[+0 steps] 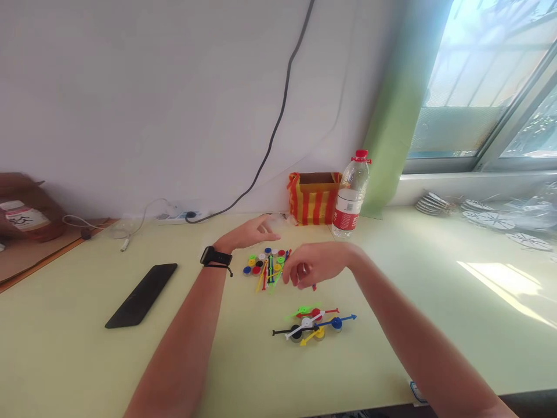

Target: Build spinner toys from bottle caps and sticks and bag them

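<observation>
A mixed cluster of small round bases (256, 270) and thin coloured arrow pointers (270, 269) lies on the table between my hands. My left hand (248, 233), with a black watch at the wrist, is held just behind the cluster, its fingers stretched out and apart with nothing visible in them. Over the cluster's right side is my right hand (322, 262); its fingers curl downward, and whatever they hold is hidden. Closer to me sits a group of spinners, each an arrow on a round base: white (307, 323), black (296, 331), yellow (319, 333), blue (336, 323), red (317, 314) and green (303, 310).
Behind the hands stand a red-and-yellow striped box (316, 200) and a red-capped bottle (350, 197). A black phone-like slab (141, 295) lies left of my forearm. Patterned discs (494, 220) rest by the window, and a cable (278, 119) hangs along the wall to a power strip.
</observation>
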`<state>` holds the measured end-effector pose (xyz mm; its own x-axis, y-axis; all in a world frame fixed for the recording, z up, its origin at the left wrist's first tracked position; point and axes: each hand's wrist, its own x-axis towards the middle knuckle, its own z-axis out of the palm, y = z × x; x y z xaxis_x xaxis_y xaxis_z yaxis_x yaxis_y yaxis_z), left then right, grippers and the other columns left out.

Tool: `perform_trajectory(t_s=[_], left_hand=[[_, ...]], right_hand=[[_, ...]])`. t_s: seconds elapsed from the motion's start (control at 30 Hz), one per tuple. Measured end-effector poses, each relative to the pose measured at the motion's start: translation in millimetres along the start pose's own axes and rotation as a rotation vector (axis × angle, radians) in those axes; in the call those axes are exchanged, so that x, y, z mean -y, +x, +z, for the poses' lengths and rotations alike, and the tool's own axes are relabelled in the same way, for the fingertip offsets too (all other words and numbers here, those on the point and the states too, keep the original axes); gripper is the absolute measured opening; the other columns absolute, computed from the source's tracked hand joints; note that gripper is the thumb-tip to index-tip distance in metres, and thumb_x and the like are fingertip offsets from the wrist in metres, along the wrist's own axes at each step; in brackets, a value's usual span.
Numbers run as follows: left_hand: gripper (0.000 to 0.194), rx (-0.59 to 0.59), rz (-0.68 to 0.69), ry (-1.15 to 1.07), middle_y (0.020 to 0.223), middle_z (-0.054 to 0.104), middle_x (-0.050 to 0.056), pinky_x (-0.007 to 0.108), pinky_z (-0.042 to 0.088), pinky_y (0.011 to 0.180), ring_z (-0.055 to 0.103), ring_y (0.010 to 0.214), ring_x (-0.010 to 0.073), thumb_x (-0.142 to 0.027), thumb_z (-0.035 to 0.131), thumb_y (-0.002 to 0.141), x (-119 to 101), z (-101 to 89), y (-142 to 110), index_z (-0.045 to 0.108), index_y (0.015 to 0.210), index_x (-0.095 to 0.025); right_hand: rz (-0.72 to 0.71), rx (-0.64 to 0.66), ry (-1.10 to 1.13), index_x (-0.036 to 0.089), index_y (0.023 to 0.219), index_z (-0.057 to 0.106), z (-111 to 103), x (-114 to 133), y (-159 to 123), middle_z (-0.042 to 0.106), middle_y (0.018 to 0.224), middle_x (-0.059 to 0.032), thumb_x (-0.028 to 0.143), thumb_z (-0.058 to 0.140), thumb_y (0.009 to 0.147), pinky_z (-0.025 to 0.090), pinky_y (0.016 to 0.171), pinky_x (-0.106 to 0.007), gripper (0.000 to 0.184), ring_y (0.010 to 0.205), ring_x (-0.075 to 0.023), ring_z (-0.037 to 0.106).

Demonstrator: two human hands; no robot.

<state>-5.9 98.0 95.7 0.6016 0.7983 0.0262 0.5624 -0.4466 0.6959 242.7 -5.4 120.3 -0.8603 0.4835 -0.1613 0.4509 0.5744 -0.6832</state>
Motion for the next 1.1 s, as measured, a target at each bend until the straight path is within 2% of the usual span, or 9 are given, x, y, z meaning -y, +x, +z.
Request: perform_trajectory(t_s=[0.1,0.2,0.37,0.5,0.63,0.8,0.97,1.1], left_hand=[[0.084,0.032,-0.008,-0.037,0.112,0.07,0.007,0.032,0.05,0.08,0.067,0.095,0.0242,-0.061,0.076,0.077,-2,-2.0,-3,0.05,0.149,-0.026],[0.08,0.072,0.009,-0.091,0.114,0.07,0.007,0.034,0.051,0.086,0.067,0.1,0.0242,-0.058,0.074,0.08,-6,-1.5,-4,0.05,0.15,-0.028],[0.07,0.152,0.047,-0.27,0.108,0.07,0.008,0.037,0.052,0.092,0.069,0.101,0.0244,-0.053,0.072,0.086,-10,-0.3,-5,0.052,0.147,-0.026],[0.067,0.205,0.064,-0.359,0.109,0.071,0.009,0.039,0.053,0.093,0.07,0.101,0.0246,-0.051,0.071,0.087,-13,-2.9,-9,0.053,0.147,-0.026],[0.064,0.217,0.074,-0.335,0.109,0.073,0.008,0.037,0.053,0.091,0.071,0.098,0.0235,-0.049,0.074,0.086,-18,-7.2,-13,0.057,0.144,-0.028],[0.062,0.269,0.109,-0.253,0.11,0.07,0.007,0.036,0.052,0.091,0.067,0.102,0.0234,-0.045,0.074,0.086,-23,-6.0,-13,0.057,0.143,-0.029],[0.06,0.3,0.116,-0.269,0.107,0.069,0.007,0.037,0.051,0.09,0.067,0.101,0.0242,-0.045,0.074,0.085,-28,-0.9,-13,0.059,0.141,-0.028],[0.059,0.318,0.137,-0.28,0.107,0.068,0.007,0.037,0.051,0.09,0.067,0.1,0.0236,-0.045,0.072,0.087,-32,0.0,-14,0.058,0.142,-0.028]], right_hand=[[0.073,0.213,-0.055,0.021,0.101,0.071,21,-2,28,0.075,0.094,-0.0002,0.02,0.078,0.075,0.049,0.068,-0.024,0.027,0.086,-0.0167,0.068],[0.088,0.312,-0.058,0.021,0.098,0.069,37,-7,47,0.074,0.091,0.0019,0.016,0.083,0.068,0.048,0.066,-0.024,0.033,0.086,-0.0174,0.069],[0.051,0.329,-0.047,0.023,0.098,0.071,44,-11,54,0.072,0.081,0.0041,0.009,0.076,0.072,0.046,0.066,-0.025,0.029,0.08,-0.0162,0.069],[0.031,0.256,0.014,0.02,0.091,0.074,33,-12,44,0.072,0.081,0.0024,0.012,0.075,0.076,0.05,0.068,-0.024,0.017,0.078,-0.0148,0.069],[-0.069,0.063,0.139,0.02,0.088,0.077,9,-10,18,0.076,0.085,-0.0001,0.022,0.074,0.084,0.054,0.071,-0.024,0.007,0.076,-0.0134,0.069],[-0.137,-0.248,0.331,0.019,0.099,0.076,-26,-3,-33,0.073,0.078,-0.001,0.039,0.074,0.087,0.057,0.063,-0.026,0.023,0.066,-0.0129,0.066],[-0.219,-0.764,0.487,0.021,0.085,0.073,-42,-11,-62,0.07,0.074,-0.0014,0.031,0.081,0.08,0.057,0.06,-0.028,0.014,0.064,-0.0144,0.066],[-0.151,-1.12,0.467,0.022,0.083,0.075,-48,-25,-67,0.071,0.078,-0.0028,0.027,0.079,0.078,0.058,0.063,-0.029,0.009,0.071,-0.0178,0.07]])
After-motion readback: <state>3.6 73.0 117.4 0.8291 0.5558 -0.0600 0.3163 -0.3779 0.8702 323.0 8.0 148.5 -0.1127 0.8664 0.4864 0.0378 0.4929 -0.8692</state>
